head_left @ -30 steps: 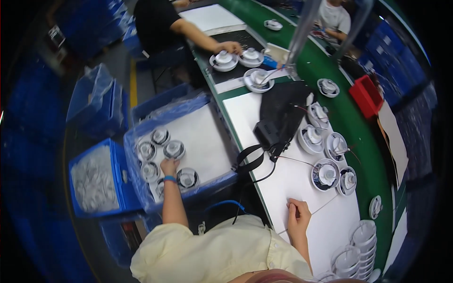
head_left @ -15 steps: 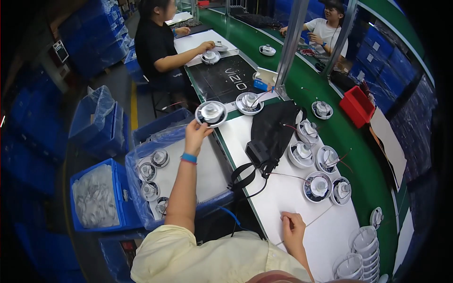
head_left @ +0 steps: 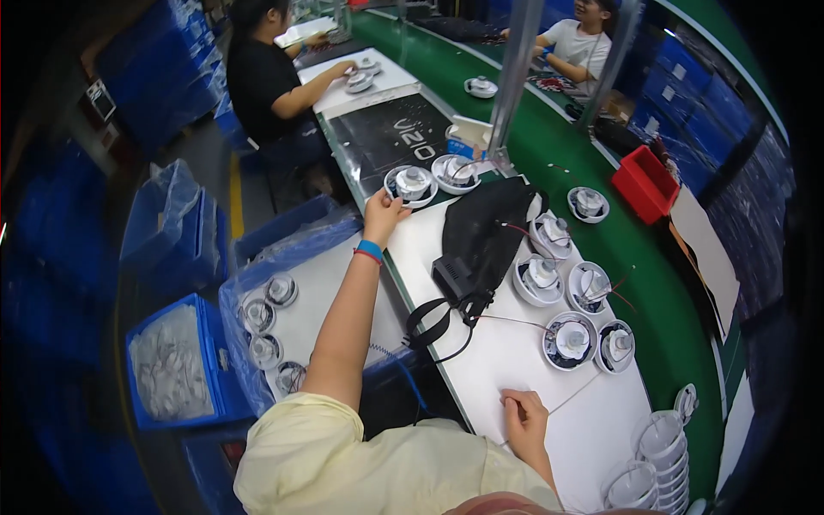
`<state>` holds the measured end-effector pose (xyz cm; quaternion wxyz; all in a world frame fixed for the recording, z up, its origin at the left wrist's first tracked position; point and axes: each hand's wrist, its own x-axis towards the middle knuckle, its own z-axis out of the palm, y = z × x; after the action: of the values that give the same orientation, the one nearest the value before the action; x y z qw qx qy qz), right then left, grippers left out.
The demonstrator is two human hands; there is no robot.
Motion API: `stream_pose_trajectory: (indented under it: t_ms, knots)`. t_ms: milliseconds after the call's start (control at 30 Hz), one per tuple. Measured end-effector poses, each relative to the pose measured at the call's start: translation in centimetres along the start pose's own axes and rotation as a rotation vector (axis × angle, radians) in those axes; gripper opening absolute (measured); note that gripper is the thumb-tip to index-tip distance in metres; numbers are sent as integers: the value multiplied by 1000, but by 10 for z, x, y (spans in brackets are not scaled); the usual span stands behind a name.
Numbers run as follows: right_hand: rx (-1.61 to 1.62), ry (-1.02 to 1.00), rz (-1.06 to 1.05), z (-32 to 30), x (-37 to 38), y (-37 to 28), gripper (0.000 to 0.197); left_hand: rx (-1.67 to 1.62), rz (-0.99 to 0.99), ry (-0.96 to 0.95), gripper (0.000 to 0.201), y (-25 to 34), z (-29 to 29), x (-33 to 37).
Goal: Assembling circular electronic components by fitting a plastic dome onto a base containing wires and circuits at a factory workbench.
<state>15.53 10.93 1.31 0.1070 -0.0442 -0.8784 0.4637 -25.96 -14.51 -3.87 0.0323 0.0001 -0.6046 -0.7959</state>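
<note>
My left hand (head_left: pixel 384 216) reaches far forward over the table's left edge and grips the rim of a round white lamp housing (head_left: pixel 410 184). This housing has a white raised centre with dark parts around it, and it sits low beside a second, similar lamp housing (head_left: pixel 456 174). Whether its base rests fully on the table is hidden. My right hand (head_left: pixel 525 421) lies on the white tabletop (head_left: pixel 481 386) near me, its fingers curled in with nothing visible in them. Nearest to it are several lamp housings with thin wires, such as the one (head_left: pixel 570 341) farther along the table.
A black bag (head_left: pixel 485 227) with a strap lies mid-table. To the left, a plastic-lined blue crate (head_left: pixel 225 313) holds several lamp housings. Stacked clear-white covers (head_left: pixel 661 438) stand at near right. A red bin (head_left: pixel 645 183) sits beyond the green surface. Two people work farther off.
My left hand has moved the lamp housing rightward and down, from over the crate side to beside the other housing. My right hand stays curled on the table. The view has shifted slightly.
</note>
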Motion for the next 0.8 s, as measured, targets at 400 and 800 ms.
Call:
stream_pose_trajectory:
  t_ms: [400,800]
  knots:
    - [55,80,116,19,-3,0,16,-237,-113,1045,34,-149,-263,-91]
    - [-113,143,148,21,-2,-4,17,-590,-4,1448,33,-164,-230,-49]
